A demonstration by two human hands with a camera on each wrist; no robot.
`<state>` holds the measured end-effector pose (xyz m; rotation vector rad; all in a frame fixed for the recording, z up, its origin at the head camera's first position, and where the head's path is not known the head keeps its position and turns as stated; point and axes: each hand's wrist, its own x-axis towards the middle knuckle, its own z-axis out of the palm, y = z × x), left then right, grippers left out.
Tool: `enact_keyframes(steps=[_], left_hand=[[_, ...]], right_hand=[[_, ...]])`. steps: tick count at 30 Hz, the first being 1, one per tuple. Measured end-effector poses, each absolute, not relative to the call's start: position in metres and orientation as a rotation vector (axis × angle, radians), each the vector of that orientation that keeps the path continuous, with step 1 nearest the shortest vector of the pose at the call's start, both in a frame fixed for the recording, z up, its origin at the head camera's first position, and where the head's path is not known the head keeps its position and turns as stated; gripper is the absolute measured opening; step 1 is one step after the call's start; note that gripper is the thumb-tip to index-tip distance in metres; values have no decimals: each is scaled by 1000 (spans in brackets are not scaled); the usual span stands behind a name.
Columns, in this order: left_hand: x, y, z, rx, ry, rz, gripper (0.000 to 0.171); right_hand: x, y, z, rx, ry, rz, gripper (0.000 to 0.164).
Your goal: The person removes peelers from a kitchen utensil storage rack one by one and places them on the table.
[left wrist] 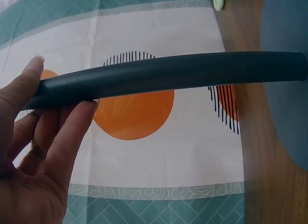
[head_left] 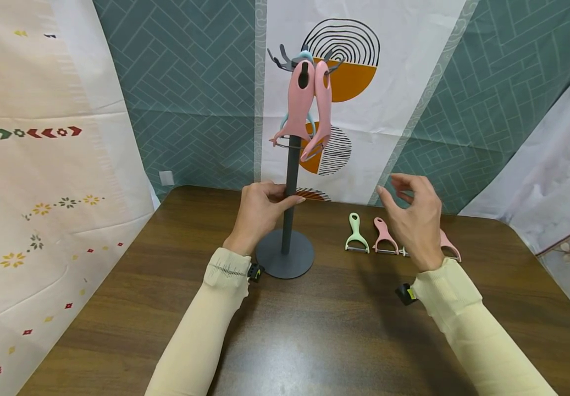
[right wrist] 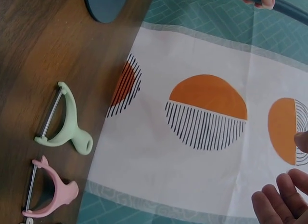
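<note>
My left hand (head_left: 257, 214) holds the dark pole of a stand (head_left: 292, 170), thumb on one side and fingers on the other, above its round base (head_left: 277, 269). From hooks at the top of the stand hang a pink peeler (head_left: 298, 107), a second pink peeler (head_left: 323, 104) and, mostly hidden behind, a light blue one. My right hand (head_left: 413, 220) is raised over the table, fingers loosely bent and holding nothing. Beneath and beside it lie a green peeler (head_left: 355, 226), a pink peeler (head_left: 383, 232) and another pink one (head_left: 449, 247); a further peeler is mostly hidden by the hand.
The wooden table (head_left: 344, 341) carries the stand and the row of peelers near its back edge. Behind hangs a patterned cloth (head_left: 195, 99) with orange and striped circles on its white panel. An embroidered pale curtain (head_left: 42, 192) drapes along the left.
</note>
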<state>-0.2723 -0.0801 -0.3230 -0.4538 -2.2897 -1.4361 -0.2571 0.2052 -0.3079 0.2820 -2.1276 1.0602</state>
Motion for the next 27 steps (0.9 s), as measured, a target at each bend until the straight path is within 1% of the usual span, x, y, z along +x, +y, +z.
enact_keyframes(steps=[27], left_hand=[[-273, -79, -325, -440, -2286, -1427, 26]], right_hand=[[-256, 187, -302, 349, -2077, 1132, 34]])
